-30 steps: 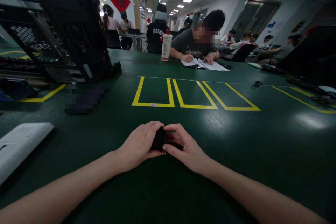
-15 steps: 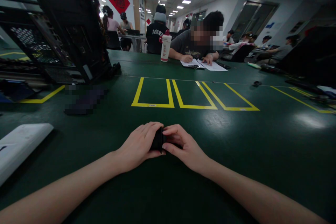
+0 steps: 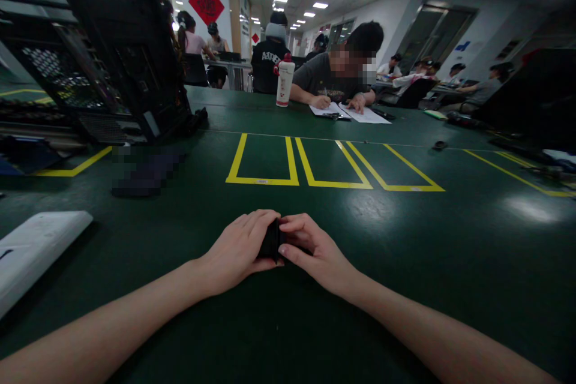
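Between my two hands, low over the green table (image 3: 288, 324), is a small black object (image 3: 270, 244) with a flat rim on its right side; its kind cannot be made out. My left hand (image 3: 240, 246) wraps round its left part, fingers over the top and thumb below. From the right, my right hand (image 3: 315, 246) closes thumb and fingertips on the rimmed side. Fingers cover much of the object, and its far side is hidden.
Yellow tape outlines (image 3: 333, 185) mark the table ahead. A white box-like object (image 3: 40, 252) lies at left, near a dark pixelated item (image 3: 144, 177) and a black computer case (image 3: 130, 72). Across the table, a person (image 3: 333, 75) writes on papers (image 3: 366, 114) beside a white bottle (image 3: 284, 84).
Both hands and the black object stay in almost the same place. The whole view has shifted very slightly.
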Tool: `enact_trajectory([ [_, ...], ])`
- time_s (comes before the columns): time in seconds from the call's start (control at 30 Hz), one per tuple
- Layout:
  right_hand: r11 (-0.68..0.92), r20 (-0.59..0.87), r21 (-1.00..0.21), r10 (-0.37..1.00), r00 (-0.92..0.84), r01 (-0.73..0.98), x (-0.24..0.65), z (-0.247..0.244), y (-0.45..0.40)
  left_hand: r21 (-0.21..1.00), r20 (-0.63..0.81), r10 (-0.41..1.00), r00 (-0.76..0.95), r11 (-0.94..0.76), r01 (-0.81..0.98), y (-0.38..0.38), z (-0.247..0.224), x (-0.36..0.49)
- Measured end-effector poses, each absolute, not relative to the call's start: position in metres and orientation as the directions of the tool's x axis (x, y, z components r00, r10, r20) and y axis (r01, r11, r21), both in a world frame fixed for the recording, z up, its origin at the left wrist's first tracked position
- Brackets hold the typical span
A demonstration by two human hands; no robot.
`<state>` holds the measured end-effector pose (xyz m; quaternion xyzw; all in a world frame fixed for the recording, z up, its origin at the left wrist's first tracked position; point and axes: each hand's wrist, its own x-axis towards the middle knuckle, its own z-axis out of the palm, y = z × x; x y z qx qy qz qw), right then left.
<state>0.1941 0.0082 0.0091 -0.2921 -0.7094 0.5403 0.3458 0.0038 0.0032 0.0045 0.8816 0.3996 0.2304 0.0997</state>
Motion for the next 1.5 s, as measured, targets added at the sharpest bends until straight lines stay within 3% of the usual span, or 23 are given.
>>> enact_trajectory([
  [0.3, 0.174, 0.078, -0.979, 0.798, -0.598, 0.106, 0.1940, 0.0134, 0.0092, 0.359, 0.309, 0.762, 0.569, -0.647, 0.672, 0.0032, 0.0033, 0.0039],
  [0.57, 0.216, 0.149, -0.976, 0.757, -0.636, 0.028, 0.1968, 0.0123, 0.0086, 0.353, 0.293, 0.765, 0.573, -0.644, 0.678, 0.0015, 0.0062, 0.0036],
  [0.97, 0.155, 0.065, -0.984, 0.787, -0.614, 0.094, 0.1944, 0.0134, 0.0094, 0.351, 0.308, 0.765, 0.566, -0.645, 0.679, 0.0041, 0.0024, 0.0037],
  [1.23, 0.200, 0.146, -0.980, 0.759, -0.634, 0.014, 0.1960, 0.0072, 0.0107, 0.343, 0.299, 0.760, 0.577, -0.650, 0.678, 0.0031, 0.0028, 0.0022],
  [1.5, 0.139, 0.088, -0.990, 0.796, -0.599, 0.039, 0.1938, 0.0103, 0.0103, 0.345, 0.309, 0.761, 0.571, -0.649, 0.678, 0.0038, 0.0030, 0.0037],
])
